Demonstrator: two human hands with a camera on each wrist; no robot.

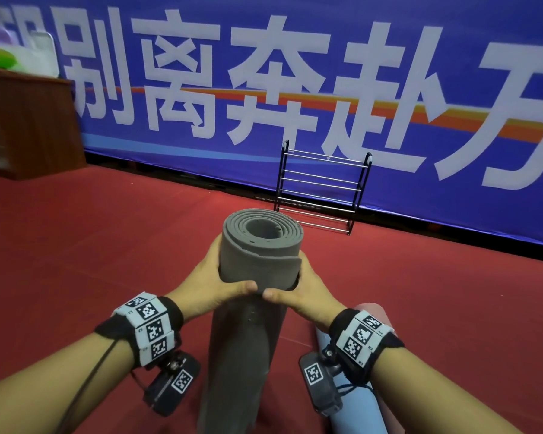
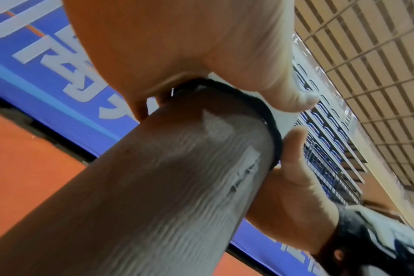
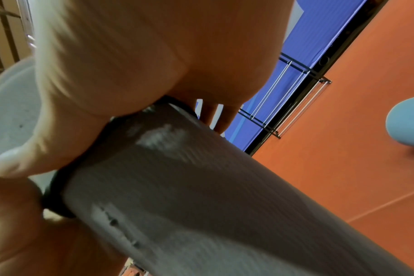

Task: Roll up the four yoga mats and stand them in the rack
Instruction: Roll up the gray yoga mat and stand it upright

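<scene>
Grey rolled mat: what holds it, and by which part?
The left hand and right hand both grip the rolled grey mat near its upper end, at the black band.
</scene>
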